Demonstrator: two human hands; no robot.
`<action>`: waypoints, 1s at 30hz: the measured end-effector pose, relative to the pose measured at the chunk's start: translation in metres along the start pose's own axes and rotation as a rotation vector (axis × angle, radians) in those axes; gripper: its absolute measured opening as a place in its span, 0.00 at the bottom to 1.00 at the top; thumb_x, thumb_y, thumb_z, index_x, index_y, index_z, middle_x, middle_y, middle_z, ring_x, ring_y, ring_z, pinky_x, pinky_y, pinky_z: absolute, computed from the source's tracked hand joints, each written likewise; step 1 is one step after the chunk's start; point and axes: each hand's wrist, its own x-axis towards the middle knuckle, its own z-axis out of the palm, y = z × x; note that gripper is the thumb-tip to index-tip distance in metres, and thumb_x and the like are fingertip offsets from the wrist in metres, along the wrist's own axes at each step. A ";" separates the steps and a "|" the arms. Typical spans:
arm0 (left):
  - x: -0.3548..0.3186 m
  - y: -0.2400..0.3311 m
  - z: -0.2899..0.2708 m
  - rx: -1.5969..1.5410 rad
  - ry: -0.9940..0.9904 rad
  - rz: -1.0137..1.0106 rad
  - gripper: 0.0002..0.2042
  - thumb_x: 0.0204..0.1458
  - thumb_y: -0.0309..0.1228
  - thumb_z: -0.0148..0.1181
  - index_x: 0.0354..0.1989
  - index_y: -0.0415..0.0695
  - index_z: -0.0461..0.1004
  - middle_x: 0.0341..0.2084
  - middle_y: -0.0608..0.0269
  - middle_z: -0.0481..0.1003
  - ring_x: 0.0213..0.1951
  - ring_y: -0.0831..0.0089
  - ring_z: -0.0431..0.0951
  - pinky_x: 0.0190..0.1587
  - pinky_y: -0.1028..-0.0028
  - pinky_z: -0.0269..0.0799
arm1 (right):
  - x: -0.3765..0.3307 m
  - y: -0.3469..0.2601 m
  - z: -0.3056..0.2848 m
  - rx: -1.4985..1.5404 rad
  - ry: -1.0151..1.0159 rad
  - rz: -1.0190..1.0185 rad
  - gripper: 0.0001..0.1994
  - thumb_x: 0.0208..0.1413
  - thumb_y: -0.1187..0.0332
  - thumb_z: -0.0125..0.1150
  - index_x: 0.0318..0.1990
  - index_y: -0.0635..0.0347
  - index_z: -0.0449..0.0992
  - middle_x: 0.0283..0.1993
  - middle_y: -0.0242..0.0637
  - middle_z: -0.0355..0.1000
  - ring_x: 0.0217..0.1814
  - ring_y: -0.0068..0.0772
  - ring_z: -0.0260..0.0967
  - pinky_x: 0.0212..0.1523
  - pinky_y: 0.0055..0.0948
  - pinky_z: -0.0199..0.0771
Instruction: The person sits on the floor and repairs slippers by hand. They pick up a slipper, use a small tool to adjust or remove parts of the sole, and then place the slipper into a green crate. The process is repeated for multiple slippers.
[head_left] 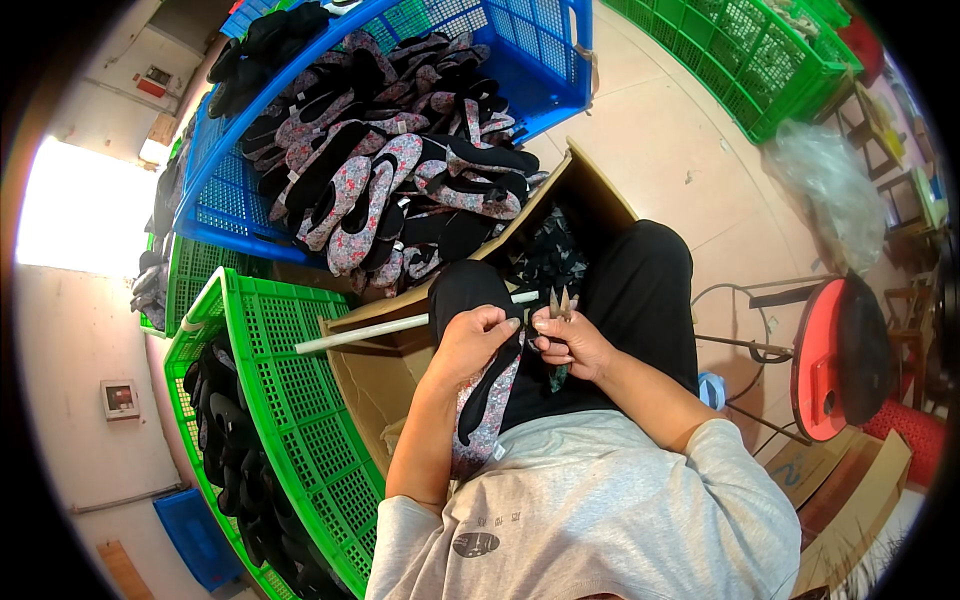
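My left hand (pixel 472 346) pinches the upper end of a floral slipper (pixel 488 402) with grey and red print and a black lining. The slipper hangs over my lap, its lower end resting against my shirt, with a small white tag at its edge. In my right hand (pixel 578 347) is a pair of thread snips (pixel 560 303), fingers wrapped round it and both pointed blades facing away from me. The blades look slightly apart. Only a narrow gap lies between the snips and the slipper's upper end.
Ahead, a blue crate (pixel 540 75) holds a heap of similar slippers (pixel 380 190). A cardboard box (pixel 365 385) with dark scraps stands before my knees, a white rod (pixel 375 333) across it. Green crates (pixel 300 400) (pixel 720 60) stand left and far right. A red round stool (pixel 818 360) is at right.
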 end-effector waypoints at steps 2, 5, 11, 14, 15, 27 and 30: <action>0.000 -0.001 0.001 0.028 0.008 0.050 0.09 0.56 0.29 0.62 0.25 0.41 0.72 0.16 0.76 0.65 0.19 0.87 0.62 0.20 0.80 0.57 | 0.001 0.001 -0.002 0.007 -0.008 -0.015 0.09 0.58 0.65 0.65 0.38 0.57 0.72 0.28 0.33 0.71 0.14 0.11 0.51 0.14 0.12 0.50; -0.002 0.003 0.001 0.102 0.009 0.117 0.11 0.54 0.29 0.65 0.24 0.39 0.71 0.19 0.74 0.65 0.21 0.86 0.63 0.22 0.78 0.58 | 0.002 0.000 0.000 0.009 0.008 -0.011 0.08 0.57 0.66 0.66 0.36 0.55 0.71 0.26 0.33 0.70 0.14 0.12 0.50 0.14 0.13 0.50; -0.004 0.017 0.000 0.212 -0.066 0.113 0.11 0.49 0.27 0.69 0.24 0.37 0.71 0.24 0.70 0.64 0.26 0.83 0.63 0.26 0.77 0.60 | 0.003 0.001 -0.004 0.010 0.022 -0.042 0.08 0.58 0.66 0.65 0.39 0.57 0.72 0.27 0.33 0.71 0.15 0.11 0.53 0.14 0.13 0.51; 0.001 0.012 -0.002 0.178 -0.088 0.137 0.10 0.49 0.25 0.68 0.24 0.36 0.71 0.24 0.70 0.64 0.26 0.83 0.63 0.27 0.77 0.60 | 0.001 -0.002 0.002 0.023 0.074 -0.089 0.09 0.58 0.67 0.65 0.39 0.57 0.71 0.27 0.33 0.71 0.16 0.12 0.53 0.14 0.13 0.51; 0.005 0.006 -0.003 0.155 -0.096 0.148 0.10 0.49 0.25 0.67 0.23 0.36 0.70 0.24 0.70 0.64 0.26 0.83 0.63 0.27 0.77 0.60 | 0.002 -0.002 0.001 0.030 0.085 -0.114 0.08 0.58 0.67 0.64 0.39 0.57 0.71 0.28 0.33 0.71 0.16 0.12 0.54 0.14 0.13 0.52; 0.015 0.009 -0.009 -0.044 -0.138 0.019 0.15 0.50 0.23 0.65 0.19 0.36 0.65 0.25 0.72 0.59 0.28 0.83 0.61 0.29 0.76 0.58 | -0.018 -0.038 0.005 -0.109 0.008 -0.379 0.18 0.69 0.51 0.43 0.50 0.56 0.66 0.33 0.38 0.73 0.18 0.14 0.52 0.17 0.14 0.50; 0.022 -0.005 -0.010 -0.109 -0.161 0.010 0.15 0.51 0.24 0.64 0.18 0.36 0.65 0.27 0.72 0.61 0.28 0.83 0.61 0.30 0.78 0.57 | -0.025 -0.041 0.002 -0.533 -0.238 -0.272 0.26 0.69 0.42 0.32 0.51 0.57 0.63 0.36 0.39 0.74 0.19 0.12 0.49 0.18 0.13 0.46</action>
